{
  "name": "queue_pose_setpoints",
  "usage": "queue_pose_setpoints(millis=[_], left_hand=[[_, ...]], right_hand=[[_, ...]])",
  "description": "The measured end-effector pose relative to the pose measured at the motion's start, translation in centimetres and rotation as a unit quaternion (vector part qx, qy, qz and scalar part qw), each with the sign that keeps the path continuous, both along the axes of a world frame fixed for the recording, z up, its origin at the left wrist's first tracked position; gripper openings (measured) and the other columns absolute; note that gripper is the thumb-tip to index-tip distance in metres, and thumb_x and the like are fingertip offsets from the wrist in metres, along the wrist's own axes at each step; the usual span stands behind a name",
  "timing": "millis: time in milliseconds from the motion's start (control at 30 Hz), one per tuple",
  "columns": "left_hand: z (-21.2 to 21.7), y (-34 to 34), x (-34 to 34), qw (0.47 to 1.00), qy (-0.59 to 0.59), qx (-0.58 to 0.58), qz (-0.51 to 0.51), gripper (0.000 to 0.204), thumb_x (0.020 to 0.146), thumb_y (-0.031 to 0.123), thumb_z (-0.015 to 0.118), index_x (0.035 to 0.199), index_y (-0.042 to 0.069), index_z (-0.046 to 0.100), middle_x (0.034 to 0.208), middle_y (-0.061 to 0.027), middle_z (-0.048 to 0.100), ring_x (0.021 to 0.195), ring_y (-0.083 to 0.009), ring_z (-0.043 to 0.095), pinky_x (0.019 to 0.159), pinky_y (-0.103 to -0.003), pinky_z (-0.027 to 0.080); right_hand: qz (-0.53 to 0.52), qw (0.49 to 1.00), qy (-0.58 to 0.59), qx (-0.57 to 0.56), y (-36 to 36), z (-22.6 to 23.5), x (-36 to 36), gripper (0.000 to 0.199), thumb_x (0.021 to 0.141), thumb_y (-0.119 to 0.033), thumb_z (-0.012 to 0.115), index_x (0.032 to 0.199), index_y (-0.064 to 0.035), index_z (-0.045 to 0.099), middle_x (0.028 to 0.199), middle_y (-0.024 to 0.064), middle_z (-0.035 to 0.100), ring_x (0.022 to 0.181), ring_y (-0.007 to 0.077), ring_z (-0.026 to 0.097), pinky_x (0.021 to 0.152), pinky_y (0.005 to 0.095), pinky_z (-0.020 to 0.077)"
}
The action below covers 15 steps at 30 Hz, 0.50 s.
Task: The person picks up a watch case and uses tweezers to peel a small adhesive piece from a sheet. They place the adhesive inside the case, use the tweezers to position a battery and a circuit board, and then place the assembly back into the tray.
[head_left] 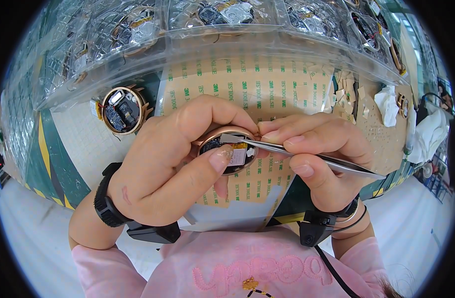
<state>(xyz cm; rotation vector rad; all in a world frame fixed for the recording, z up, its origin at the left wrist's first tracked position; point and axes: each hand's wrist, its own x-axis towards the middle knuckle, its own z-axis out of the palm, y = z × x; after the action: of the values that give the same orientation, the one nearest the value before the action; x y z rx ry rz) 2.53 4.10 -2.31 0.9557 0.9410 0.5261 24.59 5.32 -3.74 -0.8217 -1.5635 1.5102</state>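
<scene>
Head view: left hand (163, 164) is gripping a round copper-rimmed module (226, 149) at centre, thumb pressing its face; right hand (317, 149) is pinching tweezers (307, 156), tips at the module's top. Placement step, likely; next needs steady tip alignment. Second module (123, 110) lying far left.

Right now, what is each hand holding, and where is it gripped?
The left hand holds a round copper-rimmed electronic module by its rim, thumb on its face. The right hand pinches metal tweezers near their middle, tips at the module.

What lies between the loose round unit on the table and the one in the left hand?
Head view: only the left hand itself; its fingers cover the gap between loose unit and held unit.
</scene>
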Motion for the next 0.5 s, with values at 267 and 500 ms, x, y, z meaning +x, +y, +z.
queue_pose_setpoints(millis=[267,500], left_hand=[[-0.29,-0.09,0.33,1.000,-0.006,0.025,0.011,0.035,0.089,0.017,0.045,0.115,-0.007,0.044,0.098,-0.0133,0.061,0.067,-0.0125,0.062,0.060,-0.021,0.049],[-0.47,-0.31,0.55,0.999,0.001,0.030,0.019,0.034,0.088,0.016,0.044,0.114,-0.006,0.045,0.096,-0.0131,0.060,0.066,-0.0127,0.062,0.058,-0.021,0.049]], right_hand=[[0.009,1.000,-0.005,0.011,0.14,-0.24,0.47,0.017,0.084,-0.012,0.067,0.091,-0.0001,0.058,0.091,0.0187,0.065,0.091,0.0328,0.064,0.086,0.0475,0.0508],[0.010,1.000,-0.006,0.008,0.03,-0.25,0.55,0.016,0.083,-0.011,0.067,0.091,0.0000,0.058,0.092,0.0195,0.065,0.091,0.0331,0.064,0.086,0.0470,0.0509]])
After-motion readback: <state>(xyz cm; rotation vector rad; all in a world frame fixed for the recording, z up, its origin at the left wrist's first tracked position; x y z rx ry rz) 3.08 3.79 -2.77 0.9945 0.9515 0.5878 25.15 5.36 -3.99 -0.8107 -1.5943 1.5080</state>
